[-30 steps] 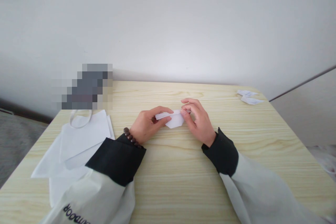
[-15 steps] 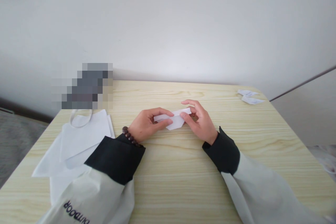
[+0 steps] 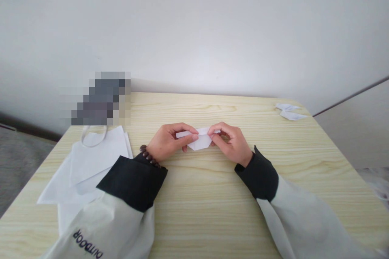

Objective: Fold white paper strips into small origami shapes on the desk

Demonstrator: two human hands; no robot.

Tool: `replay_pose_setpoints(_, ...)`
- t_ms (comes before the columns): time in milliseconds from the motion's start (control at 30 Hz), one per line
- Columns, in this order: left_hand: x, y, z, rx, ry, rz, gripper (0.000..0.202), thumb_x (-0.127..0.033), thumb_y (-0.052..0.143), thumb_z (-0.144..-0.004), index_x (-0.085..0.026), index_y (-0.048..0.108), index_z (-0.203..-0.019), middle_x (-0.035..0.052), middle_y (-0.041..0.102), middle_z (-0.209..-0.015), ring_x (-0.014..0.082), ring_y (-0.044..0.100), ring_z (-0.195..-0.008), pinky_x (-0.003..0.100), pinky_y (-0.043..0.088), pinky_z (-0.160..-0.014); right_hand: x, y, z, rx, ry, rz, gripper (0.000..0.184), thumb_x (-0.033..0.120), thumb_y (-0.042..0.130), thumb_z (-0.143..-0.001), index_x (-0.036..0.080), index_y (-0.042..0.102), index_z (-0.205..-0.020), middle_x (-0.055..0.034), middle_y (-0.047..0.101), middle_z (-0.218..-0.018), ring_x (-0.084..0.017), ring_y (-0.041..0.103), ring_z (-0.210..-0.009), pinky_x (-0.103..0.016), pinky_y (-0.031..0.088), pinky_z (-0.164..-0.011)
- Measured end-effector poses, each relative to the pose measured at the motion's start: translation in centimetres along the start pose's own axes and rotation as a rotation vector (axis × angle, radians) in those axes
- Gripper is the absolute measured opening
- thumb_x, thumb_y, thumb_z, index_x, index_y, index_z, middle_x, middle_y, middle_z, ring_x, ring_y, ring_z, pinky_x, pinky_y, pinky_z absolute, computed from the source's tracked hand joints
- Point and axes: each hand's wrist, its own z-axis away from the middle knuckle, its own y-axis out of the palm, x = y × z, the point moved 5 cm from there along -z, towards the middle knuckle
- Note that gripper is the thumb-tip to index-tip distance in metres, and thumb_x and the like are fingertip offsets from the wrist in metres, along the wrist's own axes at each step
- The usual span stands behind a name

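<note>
A small folded white paper piece rests low over the middle of the light wooden table. My left hand pinches its left end between thumb and fingers. My right hand pinches its right end, fingers curled over the top edge. Both hands are closed on the paper. A dark bead bracelet circles my left wrist.
A stack of white paper sheets lies at the left of the table, with a white looped cord on top. Two small folded white paper pieces sit at the far right corner. A blurred dark object stands at the back left by the wall.
My right hand's fingers have curled down from a loose hold into a pinch on the paper's right end. Both hands have drawn slightly closer together. The paper has stayed in place.
</note>
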Motion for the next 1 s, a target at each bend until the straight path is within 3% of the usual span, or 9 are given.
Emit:
replay_pose_setpoints(167,0.4,-0.1,-0.1,0.006,0.009,0.008,0.031,-0.040,0.065,-0.074,-0.015,0.066,-0.093,0.0030,0.067,-0.080,0.0096,0.056,-0.054,0.021,0.047,-0.052,0.7,-0.2,0.0,-0.016,-0.043,0.019,0.006,0.019,0.053,-0.081,0.019,0.059,-0.083,-0.0018,0.064,-0.077,-0.012,0.060,-0.064,-0.024,0.048,-0.059)
replay_pose_setpoints(300,0.8,-0.1,-0.2,-0.006,0.040,-0.012,0.036,-0.039,0.069,-0.070,-0.016,0.065,-0.098,0.0064,0.068,-0.095,0.0166,0.063,-0.074,0.026,0.052,-0.066,1.0,-0.2,-0.1,-0.004,-0.069,0.061,0.003,0.020,0.055,-0.080,0.018,0.057,-0.078,-0.0009,0.062,-0.074,-0.011,0.056,-0.063,-0.024,0.046,-0.060)
replay_pose_setpoints(467,0.5,0.2,-0.1,0.013,0.046,0.026,0.046,-0.038,0.068,-0.072,-0.016,0.057,-0.110,0.0061,0.071,-0.089,0.0182,0.065,-0.077,0.028,0.051,-0.069,0.2,0.0,0.0,-0.020,-0.008,0.007,0.026,0.025,0.058,-0.081,0.021,0.050,-0.105,0.0009,0.062,-0.074,-0.012,0.060,-0.064,-0.025,0.048,-0.060)
replay_pose_setpoints(533,0.2,0.1,-0.1,-0.006,0.022,-0.008,0.044,-0.039,0.067,-0.071,-0.016,0.058,-0.108,0.0058,0.071,-0.088,0.0183,0.065,-0.076,0.027,0.051,-0.068,0.0,0.1,0.0,-0.003,0.004,0.006,0.028,0.027,0.058,-0.081,0.021,0.050,-0.107,0.0003,0.064,-0.075,-0.013,0.061,-0.065,-0.025,0.049,-0.061)
replay_pose_setpoints(733,-0.2,-0.1,0.0,-0.067,0.006,-0.191,0.030,-0.043,0.064,-0.072,-0.015,0.070,-0.083,0.0026,0.071,-0.078,0.0160,0.063,-0.069,0.024,0.049,-0.063,0.1,0.1,-0.1,-0.006,0.029,0.082,0.017,0.031,0.060,-0.079,0.020,0.059,-0.092,-0.0007,0.065,-0.076,-0.011,0.056,-0.058,-0.022,0.043,-0.053)
replay_pose_setpoints(900,-0.3,0.3,0.2,-0.052,0.027,-0.208,0.026,-0.040,0.065,-0.072,-0.016,0.071,-0.079,0.0011,0.071,-0.074,0.0149,0.062,-0.068,0.022,0.048,-0.064,0.8,0.4,-0.3,0.074,-0.017,0.197,0.017,0.031,0.058,-0.081,0.017,0.062,-0.071,0.0011,0.060,-0.060,-0.008,0.046,-0.049,-0.022,0.035,-0.047)
replay_pose_setpoints(1000,-0.4,0.2,0.2,-0.051,0.022,-0.233,0.030,-0.043,0.064,-0.073,-0.016,0.072,-0.081,0.0015,0.071,-0.074,0.0152,0.062,-0.067,0.023,0.047,-0.062,1.0,0.4,-0.3,0.081,-0.033,0.189,0.020,0.032,0.054,-0.084,0.017,0.062,-0.073,-0.0001,0.060,-0.063,-0.009,0.048,-0.053,-0.022,0.035,-0.049)
